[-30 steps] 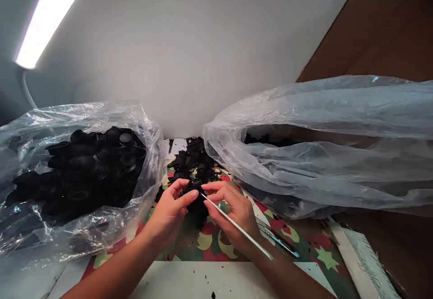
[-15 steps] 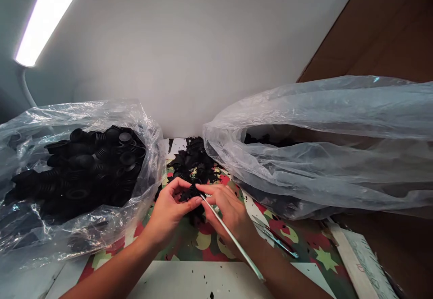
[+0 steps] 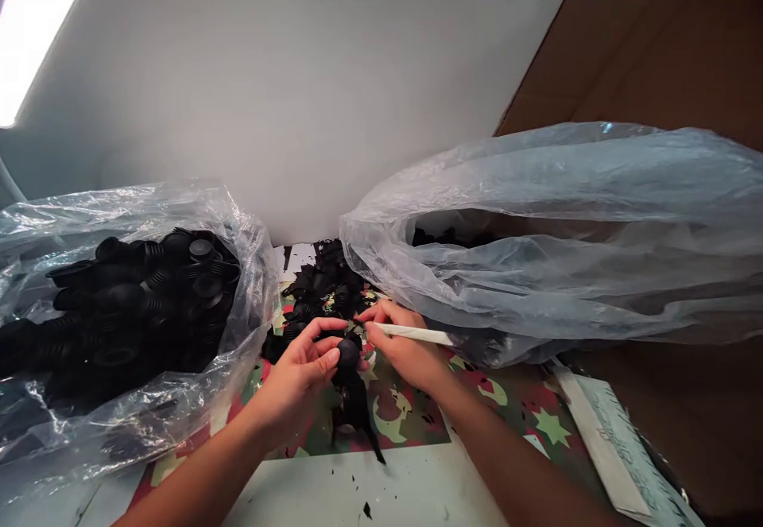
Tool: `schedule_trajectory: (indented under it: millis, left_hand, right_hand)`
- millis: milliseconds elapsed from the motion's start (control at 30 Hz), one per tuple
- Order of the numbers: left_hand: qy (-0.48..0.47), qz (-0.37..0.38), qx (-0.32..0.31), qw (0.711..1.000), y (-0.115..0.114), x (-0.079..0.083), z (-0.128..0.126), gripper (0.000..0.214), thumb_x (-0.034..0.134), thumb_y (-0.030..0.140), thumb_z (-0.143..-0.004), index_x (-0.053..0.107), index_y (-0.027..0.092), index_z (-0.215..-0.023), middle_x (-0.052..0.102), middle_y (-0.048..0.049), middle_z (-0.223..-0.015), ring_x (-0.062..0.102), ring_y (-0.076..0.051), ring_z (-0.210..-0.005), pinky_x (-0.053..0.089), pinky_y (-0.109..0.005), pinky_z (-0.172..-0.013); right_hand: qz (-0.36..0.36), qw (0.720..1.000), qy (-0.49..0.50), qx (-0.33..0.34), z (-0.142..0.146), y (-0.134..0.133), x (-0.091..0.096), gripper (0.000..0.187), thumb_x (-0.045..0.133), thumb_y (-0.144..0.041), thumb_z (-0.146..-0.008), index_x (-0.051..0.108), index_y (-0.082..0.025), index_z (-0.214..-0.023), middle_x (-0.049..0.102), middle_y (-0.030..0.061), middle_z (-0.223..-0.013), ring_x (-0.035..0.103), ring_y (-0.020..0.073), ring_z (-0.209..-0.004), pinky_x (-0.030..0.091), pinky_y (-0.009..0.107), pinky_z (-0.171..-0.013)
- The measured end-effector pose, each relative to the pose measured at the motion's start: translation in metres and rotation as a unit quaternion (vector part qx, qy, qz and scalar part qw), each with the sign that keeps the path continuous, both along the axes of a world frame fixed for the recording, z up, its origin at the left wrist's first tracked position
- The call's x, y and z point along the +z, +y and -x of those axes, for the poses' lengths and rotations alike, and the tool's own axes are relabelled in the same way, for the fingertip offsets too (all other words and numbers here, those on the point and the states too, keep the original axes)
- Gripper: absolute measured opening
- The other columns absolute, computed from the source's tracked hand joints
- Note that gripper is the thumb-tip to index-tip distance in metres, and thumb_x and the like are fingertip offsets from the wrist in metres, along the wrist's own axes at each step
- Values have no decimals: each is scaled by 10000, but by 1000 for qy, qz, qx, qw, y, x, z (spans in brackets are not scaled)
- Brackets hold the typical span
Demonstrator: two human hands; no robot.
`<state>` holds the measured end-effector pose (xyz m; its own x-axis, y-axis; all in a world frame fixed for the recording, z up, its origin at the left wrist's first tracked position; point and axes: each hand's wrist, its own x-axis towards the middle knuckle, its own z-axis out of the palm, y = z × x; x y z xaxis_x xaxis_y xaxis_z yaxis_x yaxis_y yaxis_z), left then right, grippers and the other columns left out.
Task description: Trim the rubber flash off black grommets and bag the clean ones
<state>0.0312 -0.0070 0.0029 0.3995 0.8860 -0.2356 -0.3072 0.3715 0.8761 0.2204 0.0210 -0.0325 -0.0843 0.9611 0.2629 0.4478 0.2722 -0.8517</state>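
Note:
My left hand pinches a small black rubber part between thumb and fingers, just above the patterned mat. A black strip hangs down from the part toward the mat. My right hand is closed round a thin silver tool, which lies almost level with its tip beside the black part. Both hands meet at the middle of the table, in front of a heap of black scraps.
A clear plastic bag full of black ribbed rubber parts lies at the left. A second, larger clear bag lies at the right with a few black parts inside. A star-patterned mat and a white sheet cover the table.
The silver tool has swung from pointing down toward me to nearly level. A black strip now hangs from the part. The view has shifted left and down.

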Motion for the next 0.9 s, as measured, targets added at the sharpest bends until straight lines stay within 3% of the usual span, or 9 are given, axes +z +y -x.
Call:
schedule_trajectory:
  millis: [67,167,267,333,467,533,667,767,900]
  left_hand:
    - [22,-3,20,1000,0,-2,-1,424,872,403,-683,646,220,-992,717,-22,-856,686,-207,-835,468,-310,-804]
    - [58,-30,48,997,-1,-6,-1,448,850,518,-689,612,220,-923,676,11,-839,650,-176,-776,453,-281,-726]
    - [68,-55,35,996,-1,-8,1,464,795,589,-729,581,219,-909,648,20,-804,631,-166,-712,452,-277,-673]
    - [74,-67,30,995,0,-8,2,456,765,598,-757,573,217,-918,621,30,-742,605,-155,-664,439,-265,-635]
    - [125,-115,38,985,1,-6,7,416,701,596,-817,572,210,-904,564,43,-717,517,-117,-598,388,-242,-579]
    - [167,-141,10,976,2,-4,9,383,695,564,-832,572,209,-912,552,43,-724,497,-120,-621,387,-243,-593]
    - [217,-183,-58,957,5,0,12,401,862,349,-678,548,221,-892,587,29,-802,527,-154,-722,411,-254,-631]
    - [306,-265,-28,914,10,4,15,357,893,243,-605,605,212,-814,611,-2,-914,540,-171,-778,436,-271,-670]
    - [400,-318,-34,859,15,12,21,301,884,210,-600,700,227,-837,662,10,-859,584,-182,-779,475,-279,-709]
  right_hand:
    - [7,996,81,32,0,-2,2,126,508,-220,-812,481,-235,-690,729,60,-1010,683,234,-950,504,368,-830]
    - [-35,982,177,55,1,-9,7,163,429,-197,-868,576,-234,-927,678,71,-1158,666,216,-1050,516,370,-886]
    - [-64,988,102,99,3,-17,12,274,394,-239,-974,602,-248,-1152,670,65,-1128,649,207,-1013,515,349,-871]
    - [-67,988,15,135,5,-21,14,258,474,-269,-982,599,-249,-1207,673,59,-1075,643,214,-974,518,339,-844]
    - [-81,979,-130,138,10,-23,12,189,631,-213,-924,619,-239,-1111,653,39,-920,623,227,-894,511,317,-756]
    - [-104,966,-194,134,11,-22,8,108,643,-220,-931,620,-214,-1037,641,44,-867,608,229,-838,493,314,-718]
    - [-129,939,-283,149,10,-20,-2,102,669,-271,-931,597,-200,-930,613,36,-805,569,211,-735,439,292,-640]
    - [-117,936,-292,160,10,-19,-5,90,665,-224,-930,587,-206,-888,596,24,-791,558,203,-738,418,281,-636]
    - [-85,942,-265,186,9,-18,1,138,572,-187,-977,576,-208,-841,589,29,-800,550,202,-779,414,291,-684]
